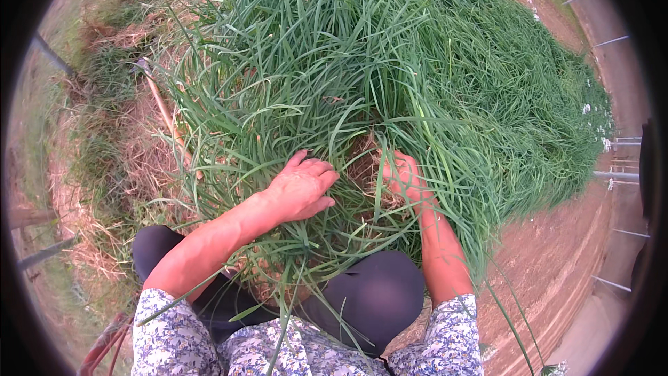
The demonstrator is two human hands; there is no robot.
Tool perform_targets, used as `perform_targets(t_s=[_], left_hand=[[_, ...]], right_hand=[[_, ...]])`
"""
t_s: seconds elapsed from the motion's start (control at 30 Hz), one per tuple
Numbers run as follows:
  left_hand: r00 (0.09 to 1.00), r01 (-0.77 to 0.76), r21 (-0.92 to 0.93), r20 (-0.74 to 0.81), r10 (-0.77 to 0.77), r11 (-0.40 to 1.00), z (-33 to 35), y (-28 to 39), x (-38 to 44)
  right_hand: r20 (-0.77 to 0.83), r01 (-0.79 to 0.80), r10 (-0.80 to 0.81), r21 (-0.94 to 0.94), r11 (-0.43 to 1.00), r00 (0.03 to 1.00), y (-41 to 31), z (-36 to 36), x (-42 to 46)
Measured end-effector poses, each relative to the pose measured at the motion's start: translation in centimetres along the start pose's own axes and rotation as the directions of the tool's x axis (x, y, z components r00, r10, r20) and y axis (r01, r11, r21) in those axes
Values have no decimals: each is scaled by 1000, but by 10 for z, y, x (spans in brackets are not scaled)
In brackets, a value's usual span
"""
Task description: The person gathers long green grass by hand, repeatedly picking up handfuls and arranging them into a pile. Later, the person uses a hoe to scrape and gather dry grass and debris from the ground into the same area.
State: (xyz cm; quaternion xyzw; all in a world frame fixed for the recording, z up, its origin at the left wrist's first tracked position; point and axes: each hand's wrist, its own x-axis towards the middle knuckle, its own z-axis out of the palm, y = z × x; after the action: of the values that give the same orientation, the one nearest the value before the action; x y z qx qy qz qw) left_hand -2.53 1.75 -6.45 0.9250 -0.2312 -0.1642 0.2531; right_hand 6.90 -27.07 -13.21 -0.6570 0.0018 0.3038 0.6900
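Note:
Dense green plants with long flat leaves, like garlic chives [323, 26], fill the middle of the view. My left hand [308, 188] rests palm down against the leaves at their near side, its fingers slightly spread and pointing right. Just right of it is a gap showing brown soil and dry straw [364, 159]. At the right edge of that gap, my right hand [404, 175] reaches in among the leaves with curled fingers beside dry stalks. Leaves cover part of this hand, and whether it grips anything is hidden.
A tool with a wooden handle [166, 112] lies on the ground to the left, its dark head at the far end. Dry grass [148, 151] and metal posts [52, 55] are at the left. Bare soil [553, 240] borders the plants at the right, with white flowers [605, 144] near the edge.

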Motion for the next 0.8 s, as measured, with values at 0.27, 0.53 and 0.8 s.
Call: perform_targets(t_s=[0.27, 0.53, 0.8], left_hand=[[993, 28, -946, -9, -114, 324, -55, 19, 36], [885, -297, -937, -342, -317, 184, -161, -4, -8], [686, -249, -878, -458, -566, 409, -237, -83, -166]], right_hand=[[-89, 293, -365, -438, 850, 927, -114, 90, 9], [-13, 277, -279, 169, 946, 960, -215, 220, 67], [501, 31, -170, 273, 961, 848, -241, 409, 79]])
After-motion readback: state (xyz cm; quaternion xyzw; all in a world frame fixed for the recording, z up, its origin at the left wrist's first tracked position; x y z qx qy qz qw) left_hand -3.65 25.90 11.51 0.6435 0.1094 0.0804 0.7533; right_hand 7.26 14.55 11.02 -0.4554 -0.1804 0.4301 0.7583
